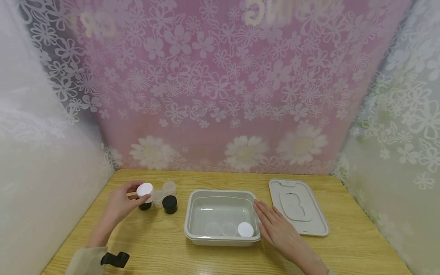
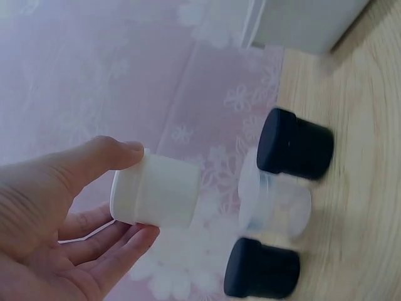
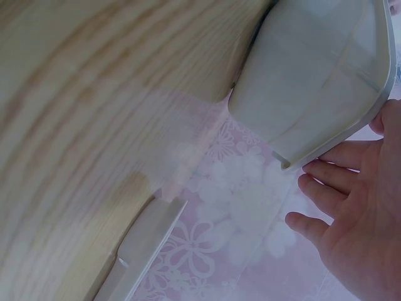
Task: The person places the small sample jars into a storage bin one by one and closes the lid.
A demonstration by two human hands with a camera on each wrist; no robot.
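Between thumb and fingers, my left hand (image 1: 121, 201) pinches a small white lidded jar (image 2: 155, 189), raised above the table at the left. Below and beside it stand two black jars (image 2: 296, 144) and some clear jars (image 1: 169, 187). My right hand (image 1: 280, 233) rests with straight fingers against the right rim of a pale plastic box (image 1: 221, 241). Inside the box, along its near side, are a white-lidded jar (image 1: 245, 229) and two translucent jars (image 1: 213, 229). The right wrist view shows fingertips at the box's rim.
The box's flat pale lid (image 1: 317, 214) lies on the wooden table (image 1: 154, 252) to the right of the box. A flowered pink curtain (image 1: 220, 95) hangs behind the table, with pale sheets at both sides.
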